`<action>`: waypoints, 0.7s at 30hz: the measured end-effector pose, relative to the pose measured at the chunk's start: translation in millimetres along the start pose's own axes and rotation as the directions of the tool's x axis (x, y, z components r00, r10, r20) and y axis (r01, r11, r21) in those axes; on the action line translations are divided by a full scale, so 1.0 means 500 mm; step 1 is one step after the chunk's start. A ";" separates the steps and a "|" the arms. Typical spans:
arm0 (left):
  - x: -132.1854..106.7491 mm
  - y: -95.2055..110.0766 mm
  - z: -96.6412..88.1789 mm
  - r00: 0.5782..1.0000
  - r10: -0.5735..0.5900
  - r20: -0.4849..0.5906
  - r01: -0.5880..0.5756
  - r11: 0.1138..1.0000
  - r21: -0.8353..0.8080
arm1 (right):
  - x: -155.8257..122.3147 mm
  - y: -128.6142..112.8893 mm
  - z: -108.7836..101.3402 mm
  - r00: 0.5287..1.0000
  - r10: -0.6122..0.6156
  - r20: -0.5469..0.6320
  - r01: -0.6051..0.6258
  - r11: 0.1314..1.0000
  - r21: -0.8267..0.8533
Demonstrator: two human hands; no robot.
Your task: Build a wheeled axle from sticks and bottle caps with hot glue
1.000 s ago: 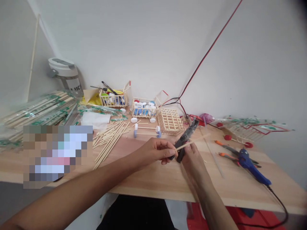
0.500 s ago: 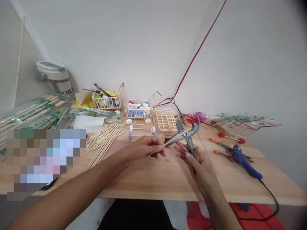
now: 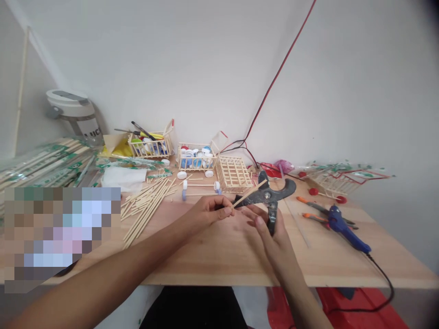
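Between the thumb and fingers of my left hand [image 3: 216, 209] is a thin wooden stick [image 3: 249, 193], slanting up to the right across a dark metal cutter with a hooked jaw [image 3: 268, 196]. One black cutter handle reaches behind my left fingers; whether they grip it is hidden. The other handle points down into my right hand [image 3: 269, 226], whose palm and thumb hold it while some fingers extend loosely toward the left. The cutter's jaws stand apart above the table. Left of my hands lies a pile of wooden sticks [image 3: 147, 212].
Small stick-built carts [image 3: 197, 160] line the wall, one holding bottle caps. A stick grid basket [image 3: 235, 173] and wheeled axles [image 3: 200, 186] lie ahead. At right are a blue glue gun [image 3: 346, 228], orange-handled pliers [image 3: 310, 214] and a red-wheeled cart [image 3: 338, 185]. Bagged sticks [image 3: 41, 160] fill the left.
The cutter has turned and risen slightly to the right, its hooked jaw swinging outward. The stick now points more steeply upward. My view has shifted slightly.
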State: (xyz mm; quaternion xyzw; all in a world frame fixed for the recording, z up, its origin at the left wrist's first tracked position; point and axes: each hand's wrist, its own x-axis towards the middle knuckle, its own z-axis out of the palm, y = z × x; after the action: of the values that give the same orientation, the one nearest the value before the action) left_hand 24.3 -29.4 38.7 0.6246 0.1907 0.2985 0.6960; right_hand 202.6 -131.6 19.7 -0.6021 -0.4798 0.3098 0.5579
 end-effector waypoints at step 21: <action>-0.024 -0.004 0.042 0.943 0.326 0.064 -0.330 0.897 0.296 | 0.030 -0.010 0.092 0.965 -0.052 -0.256 0.084 0.990 0.115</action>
State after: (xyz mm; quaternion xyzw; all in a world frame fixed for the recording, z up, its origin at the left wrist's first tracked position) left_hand 28.8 -53.2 38.6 0.7487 0.1218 0.3745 0.5333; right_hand 165.0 -100.8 18.5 -0.5838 -0.4051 0.2406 0.6612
